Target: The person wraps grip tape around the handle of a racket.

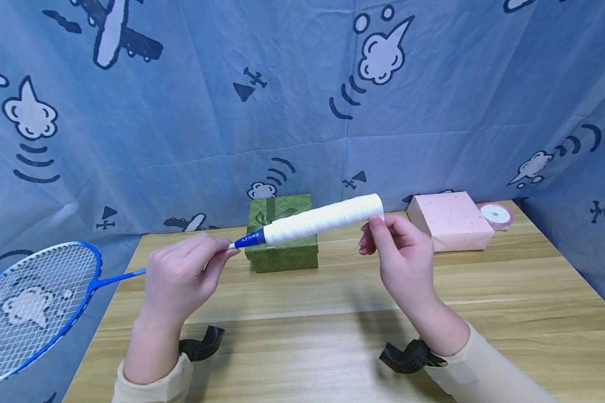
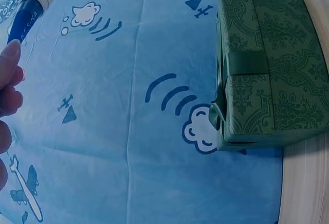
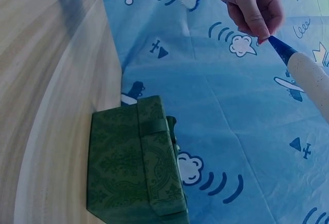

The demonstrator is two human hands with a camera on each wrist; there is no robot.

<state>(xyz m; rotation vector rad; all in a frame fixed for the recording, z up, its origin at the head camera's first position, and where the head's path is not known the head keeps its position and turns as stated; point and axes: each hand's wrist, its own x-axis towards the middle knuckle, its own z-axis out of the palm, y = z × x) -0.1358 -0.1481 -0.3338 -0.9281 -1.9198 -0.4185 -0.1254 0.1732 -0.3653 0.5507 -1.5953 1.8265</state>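
A blue and white badminton racket [image 1: 322, 220] is held up above the wooden table, its handle wrapped in white grip tape. The left hand [image 1: 184, 274] pinches the shaft by the blue cone marked KESIKA; in the left wrist view, the fingertips [image 2: 10, 54] meet the cone's narrow end. At the handle's butt, the right hand [image 1: 408, 257] pinches the white wrap with its thumb in front. The strung head [image 1: 35, 313] extends out to the left, past the table edge. In the right wrist view, the wrapped handle [image 3: 311, 82] runs off the right side.
A green box [image 1: 284, 256] with a ribbon stands at the table's back, partly behind the handle. Farther right are a pink box [image 1: 454, 221] and a white ribbon spool [image 1: 495, 214]. A blue patterned curtain [image 1: 292, 112] hangs behind the table [image 1: 302, 347].
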